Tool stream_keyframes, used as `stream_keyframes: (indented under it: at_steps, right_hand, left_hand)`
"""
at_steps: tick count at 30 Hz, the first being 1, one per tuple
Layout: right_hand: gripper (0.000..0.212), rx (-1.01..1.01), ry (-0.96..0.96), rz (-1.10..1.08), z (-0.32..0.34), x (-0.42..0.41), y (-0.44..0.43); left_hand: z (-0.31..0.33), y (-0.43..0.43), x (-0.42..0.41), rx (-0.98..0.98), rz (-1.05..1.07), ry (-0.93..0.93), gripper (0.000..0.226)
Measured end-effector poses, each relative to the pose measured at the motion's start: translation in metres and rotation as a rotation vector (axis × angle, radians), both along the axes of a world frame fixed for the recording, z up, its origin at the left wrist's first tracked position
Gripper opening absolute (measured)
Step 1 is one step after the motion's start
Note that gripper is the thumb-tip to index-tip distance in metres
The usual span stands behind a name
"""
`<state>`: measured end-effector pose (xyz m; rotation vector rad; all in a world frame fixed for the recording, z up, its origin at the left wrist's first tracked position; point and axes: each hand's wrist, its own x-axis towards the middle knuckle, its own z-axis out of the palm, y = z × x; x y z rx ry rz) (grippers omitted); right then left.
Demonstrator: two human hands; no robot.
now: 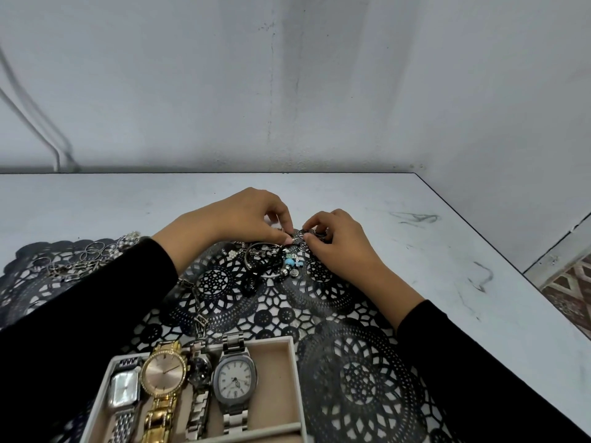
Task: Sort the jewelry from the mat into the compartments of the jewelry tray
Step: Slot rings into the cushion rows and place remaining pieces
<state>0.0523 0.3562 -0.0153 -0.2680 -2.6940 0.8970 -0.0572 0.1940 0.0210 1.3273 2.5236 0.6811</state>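
A black lace mat (351, 362) covers the near part of the white table. At its far edge my left hand (243, 215) and my right hand (339, 244) meet over small rings (300, 234); each hand pinches a ring with its fingertips. Just below them lies a silver bangle with blue charm beads (271, 260). A pile of silver hoops and chains (89, 254) lies at the mat's far left, and a link bracelet (195, 302) lies beside my left sleeve. The beige jewelry tray (292, 350) at the bottom holds several watches (235, 375) in one compartment.
The white table (447, 251) stands against a grey wall, its right edge running diagonally down to the right. Patterned floor (572, 292) shows beyond that edge. A cable (38, 123) hangs on the wall at the far left.
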Motion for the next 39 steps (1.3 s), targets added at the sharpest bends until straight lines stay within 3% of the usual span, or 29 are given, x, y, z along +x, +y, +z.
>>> stream_keyframes:
  at_steps: [7,14,23,39]
  right_hand:
    - [0.005,-0.03,-0.138,-0.004,0.006,-0.014,0.002]
    - [0.014,-0.019,-0.253,0.013,0.006,-0.024,0.003]
    - [0.005,-0.126,-0.205,0.034,0.012,-0.017,0.004]
    - [0.016,0.052,-0.235,0.032,0.015,-0.016,-0.005]
  left_hand:
    - [-0.001,0.002,0.002,-0.001,0.013,-0.004,0.016]
    - [-0.004,-0.003,0.002,0.107,-0.008,-0.113,0.017]
    - [-0.012,-0.01,-0.001,0.218,-0.008,-0.199,0.015]
    - [-0.018,-0.014,0.0,0.322,-0.04,-0.217,0.014]
